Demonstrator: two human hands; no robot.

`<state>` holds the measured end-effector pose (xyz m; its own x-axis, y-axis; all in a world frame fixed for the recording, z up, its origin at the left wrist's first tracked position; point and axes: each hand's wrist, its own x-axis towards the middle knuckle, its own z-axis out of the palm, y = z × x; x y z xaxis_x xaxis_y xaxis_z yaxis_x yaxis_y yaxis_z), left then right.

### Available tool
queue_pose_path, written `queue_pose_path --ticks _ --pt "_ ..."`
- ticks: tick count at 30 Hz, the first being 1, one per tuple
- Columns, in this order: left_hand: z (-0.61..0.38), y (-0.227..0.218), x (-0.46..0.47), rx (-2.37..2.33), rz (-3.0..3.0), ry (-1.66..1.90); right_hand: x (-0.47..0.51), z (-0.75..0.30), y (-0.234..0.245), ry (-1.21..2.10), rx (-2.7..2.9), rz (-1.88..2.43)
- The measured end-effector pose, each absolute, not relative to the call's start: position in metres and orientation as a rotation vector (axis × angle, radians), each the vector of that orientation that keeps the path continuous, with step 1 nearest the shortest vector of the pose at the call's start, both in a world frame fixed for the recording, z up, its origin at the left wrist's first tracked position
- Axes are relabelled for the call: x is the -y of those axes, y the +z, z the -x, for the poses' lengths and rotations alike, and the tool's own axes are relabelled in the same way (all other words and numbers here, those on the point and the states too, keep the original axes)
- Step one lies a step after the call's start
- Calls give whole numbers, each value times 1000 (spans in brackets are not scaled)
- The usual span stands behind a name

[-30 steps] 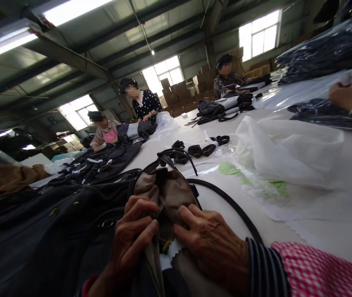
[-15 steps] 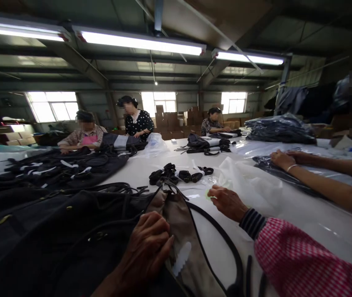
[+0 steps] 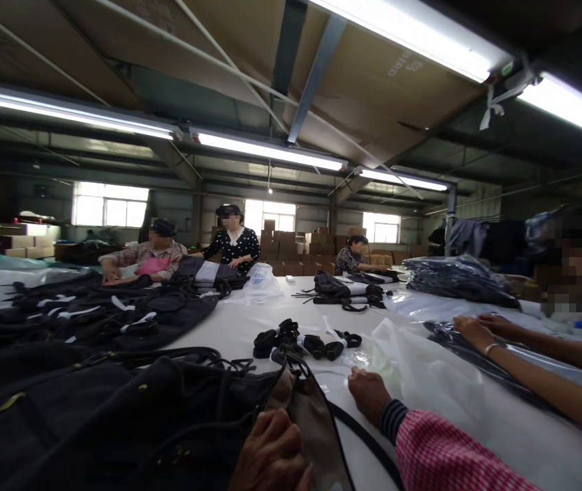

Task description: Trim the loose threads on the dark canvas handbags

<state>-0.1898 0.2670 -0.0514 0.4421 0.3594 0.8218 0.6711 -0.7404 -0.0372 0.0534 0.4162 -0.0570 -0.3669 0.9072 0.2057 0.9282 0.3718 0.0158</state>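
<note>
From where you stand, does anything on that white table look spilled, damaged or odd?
Nothing looks plainly spilled or damaged. The untidiest thing is the crumpled translucent white plastic sheet beside the person's right hand: it lies bunched up on the white table, whereas the coiled black straps nearby are bound in bundles.

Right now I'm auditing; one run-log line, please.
left hand: on brown-lined bag | right hand: beside white sheeting | ahead: black straps

The left hand is curled, knuckles up; the right hand extends farther forward, fingers bent.
</note>
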Motion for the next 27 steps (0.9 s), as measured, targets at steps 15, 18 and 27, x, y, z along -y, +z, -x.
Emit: queue_pose_path --ticks 15,18,27 --pt "182 -5 -230 1148 2592 -1107 -396 -85 -23 489 1789 1420" --pt "181 -3 -228 1205 2604 -1090 -366 -76 -13 782 1766 1307" --pt "179 2 -224 1170 2589 -1046 -296 1 -16 1470 1716 1025"
